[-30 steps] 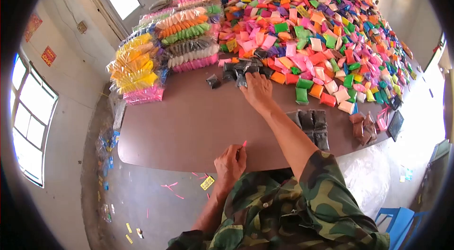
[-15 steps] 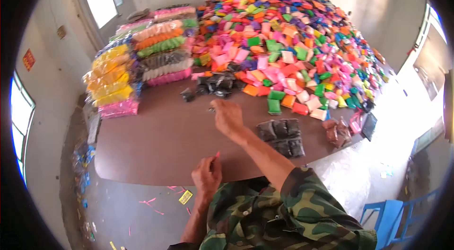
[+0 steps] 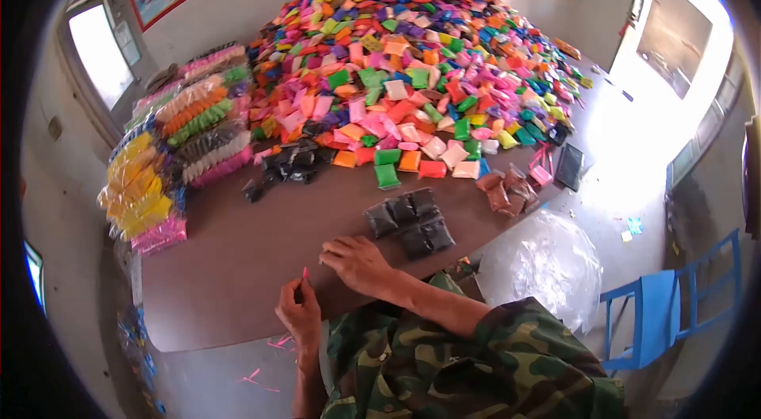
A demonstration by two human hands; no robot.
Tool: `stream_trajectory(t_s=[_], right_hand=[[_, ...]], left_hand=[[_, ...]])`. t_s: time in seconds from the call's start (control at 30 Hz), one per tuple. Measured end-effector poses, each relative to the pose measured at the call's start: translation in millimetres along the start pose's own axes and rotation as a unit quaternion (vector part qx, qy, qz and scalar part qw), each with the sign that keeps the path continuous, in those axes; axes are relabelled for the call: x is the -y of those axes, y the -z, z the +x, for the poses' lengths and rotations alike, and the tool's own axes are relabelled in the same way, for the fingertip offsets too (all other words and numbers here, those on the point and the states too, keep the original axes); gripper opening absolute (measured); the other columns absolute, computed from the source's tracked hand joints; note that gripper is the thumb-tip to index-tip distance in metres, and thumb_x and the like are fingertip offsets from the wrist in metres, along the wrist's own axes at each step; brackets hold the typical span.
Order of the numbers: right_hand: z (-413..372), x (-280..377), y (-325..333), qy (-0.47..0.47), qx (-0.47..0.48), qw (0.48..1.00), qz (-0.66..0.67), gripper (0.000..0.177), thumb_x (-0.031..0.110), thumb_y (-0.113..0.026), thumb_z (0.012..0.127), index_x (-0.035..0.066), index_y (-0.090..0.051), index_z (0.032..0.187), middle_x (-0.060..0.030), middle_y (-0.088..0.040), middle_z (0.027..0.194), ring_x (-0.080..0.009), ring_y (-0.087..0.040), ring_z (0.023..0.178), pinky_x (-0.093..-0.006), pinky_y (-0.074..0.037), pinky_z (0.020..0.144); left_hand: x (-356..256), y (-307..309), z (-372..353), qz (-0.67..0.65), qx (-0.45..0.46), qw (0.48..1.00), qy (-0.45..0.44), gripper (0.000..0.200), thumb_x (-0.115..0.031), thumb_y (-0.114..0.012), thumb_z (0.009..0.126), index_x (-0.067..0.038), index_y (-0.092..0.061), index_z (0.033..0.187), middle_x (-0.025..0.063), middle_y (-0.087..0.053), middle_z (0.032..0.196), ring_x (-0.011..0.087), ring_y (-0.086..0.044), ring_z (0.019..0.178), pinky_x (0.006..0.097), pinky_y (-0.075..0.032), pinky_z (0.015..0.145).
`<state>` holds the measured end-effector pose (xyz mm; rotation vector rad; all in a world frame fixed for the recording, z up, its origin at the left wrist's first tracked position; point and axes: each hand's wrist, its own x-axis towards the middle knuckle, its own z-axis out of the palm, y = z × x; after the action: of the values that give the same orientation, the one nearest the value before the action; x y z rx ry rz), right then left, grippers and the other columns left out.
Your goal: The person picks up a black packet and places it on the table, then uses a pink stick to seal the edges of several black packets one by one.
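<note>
My left hand (image 3: 300, 313) is closed at the table's front edge, pinching a short pink strip (image 3: 305, 271) that sticks up above the fingertips. Just to its right, my right hand (image 3: 358, 265) is held palm down over the brown table (image 3: 230, 260), with curled fingers pressed together. Whatever may be in those fingertips is too small to make out. Beyond the right hand lies a flat block of several black packets (image 3: 408, 222), side by side in rows. A loose heap of black packets (image 3: 295, 161) sits farther back, with a single black packet (image 3: 252, 191) beside it.
A huge mound of colourful packets (image 3: 412, 62) covers the table's back. Bagged rows of packets (image 3: 143, 189) are stacked at left. Brown packets (image 3: 507, 193) and a dark flat object (image 3: 569, 167) lie at right. Clear plastic (image 3: 543, 268) and a blue chair (image 3: 658, 308) stand beyond the edge.
My right hand has come back from near the loose black packets to beside my left hand. The left hand still pinches the pink strip. The camera view has turned to the right.
</note>
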<state>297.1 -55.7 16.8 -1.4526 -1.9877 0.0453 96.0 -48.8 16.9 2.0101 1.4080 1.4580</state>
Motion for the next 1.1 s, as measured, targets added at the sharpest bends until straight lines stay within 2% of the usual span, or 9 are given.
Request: stream_trajectory(t_s=[0.17, 0.37, 0.47, 0.6, 0.7, 0.83, 0.93, 1.0, 1.1], right_hand=[[-25, 13, 14, 0.019, 0.006, 1.000, -0.010, 0.043, 0.021, -0.072, 0.095, 0.008, -0.069, 0.136, -0.0106, -0.061, 0.149, -0.0291, -0.057, 0.142, -0.0458, -0.048, 0.110], [-42, 14, 10, 0.021, -0.014, 1.000, 0.016, 0.071, 0.048, -0.073, 0.100, 0.001, -0.060, 0.150, -0.0203, -0.052, 0.161, -0.0379, -0.044, 0.154, -0.0517, -0.036, 0.126], [-43, 14, 13, 0.011, 0.029, 0.999, 0.025, 0.083, 0.057, -0.071, 0.101, 0.001, -0.053, 0.158, -0.0203, -0.046, 0.169, -0.0386, -0.040, 0.159, -0.0534, -0.031, 0.130], [-44, 14, 12, 0.011, 0.044, 0.999, -0.001, 0.085, 0.059, -0.070, 0.101, 0.000, -0.052, 0.160, -0.0208, -0.046, 0.169, -0.0383, -0.038, 0.160, -0.0537, -0.031, 0.130], [-42, 14, 12, 0.012, 0.043, 0.999, -0.015, 0.085, 0.058, -0.070, 0.101, -0.001, -0.052, 0.159, -0.0215, -0.047, 0.167, -0.0388, -0.039, 0.159, -0.0540, -0.032, 0.129], [-37, 18, 27, -0.006, 0.038, 0.999, 0.033, 0.081, 0.056, -0.072, 0.099, -0.001, -0.055, 0.155, -0.0220, -0.053, 0.162, -0.0392, -0.045, 0.155, -0.0542, -0.035, 0.127], [-40, 18, 26, 0.003, 0.035, 0.999, -0.007, 0.084, 0.056, -0.073, 0.098, 0.000, -0.053, 0.157, -0.0215, -0.052, 0.163, -0.0403, -0.047, 0.154, -0.0551, -0.038, 0.124], [-42, 22, 38, 0.002, 0.057, 0.998, -0.008, 0.083, 0.056, -0.074, 0.098, 0.000, -0.056, 0.155, -0.0208, -0.052, 0.163, -0.0394, -0.047, 0.153, -0.0547, -0.039, 0.122], [-51, 24, 47, 0.001, 0.075, 0.997, -0.017, 0.083, 0.059, -0.074, 0.097, 0.000, -0.058, 0.154, -0.0192, -0.052, 0.164, -0.0377, -0.047, 0.154, -0.0547, -0.040, 0.121]], left_hand=[[9, -4, -1, 0.021, 0.006, 1.000, -0.008, 0.013, -0.013, -0.075, 0.104, -0.001, -0.076, 0.100, 0.0132, -0.076, 0.083, 0.0232, -0.073, 0.072, 0.0398, -0.057, 0.068], [13, -3, 0, 0.042, 0.019, 0.998, -0.043, 0.011, -0.012, -0.075, 0.104, -0.001, -0.076, 0.104, 0.0134, -0.076, 0.083, 0.0248, -0.073, 0.070, 0.0396, -0.058, 0.066], [11, -2, 0, 0.042, 0.031, 0.998, -0.038, 0.011, -0.012, -0.075, 0.104, -0.001, -0.076, 0.104, 0.0140, -0.076, 0.083, 0.0253, -0.073, 0.070, 0.0398, -0.058, 0.067], [16, -1, 0, 0.058, 0.040, 0.997, -0.027, 0.012, -0.013, -0.074, 0.104, -0.001, -0.076, 0.105, 0.0139, -0.076, 0.084, 0.0255, -0.073, 0.071, 0.0400, -0.058, 0.067], [30, -5, -1, 0.067, 0.017, 0.996, -0.057, 0.013, -0.015, -0.075, 0.104, -0.001, -0.077, 0.104, 0.0138, -0.075, 0.084, 0.0251, -0.073, 0.071, 0.0400, -0.057, 0.066], [21, -2, -4, 0.066, 0.027, 0.997, -0.012, 0.014, -0.016, -0.078, 0.103, -0.003, -0.078, 0.105, 0.0147, -0.075, 0.085, 0.0245, -0.073, 0.071, 0.0390, -0.058, 0.066], [6, -1, -2, 0.044, 0.029, 0.999, 0.013, 0.013, -0.016, -0.079, 0.102, -0.003, -0.078, 0.106, 0.0145, -0.075, 0.085, 0.0238, -0.074, 0.072, 0.0373, -0.058, 0.067], [8, -3, -2, 0.022, 0.023, 0.999, 0.010, 0.015, -0.018, -0.079, 0.104, -0.003, -0.080, 0.106, 0.0102, -0.076, 0.083, 0.0173, -0.071, 0.072, 0.0346, -0.057, 0.068], [7, -5, -2, 0.022, 0.019, 0.999, 0.013, 0.014, -0.016, -0.079, 0.103, -0.002, -0.079, 0.105, 0.0094, -0.075, 0.082, 0.0143, -0.069, 0.071, 0.0330, -0.056, 0.067]])
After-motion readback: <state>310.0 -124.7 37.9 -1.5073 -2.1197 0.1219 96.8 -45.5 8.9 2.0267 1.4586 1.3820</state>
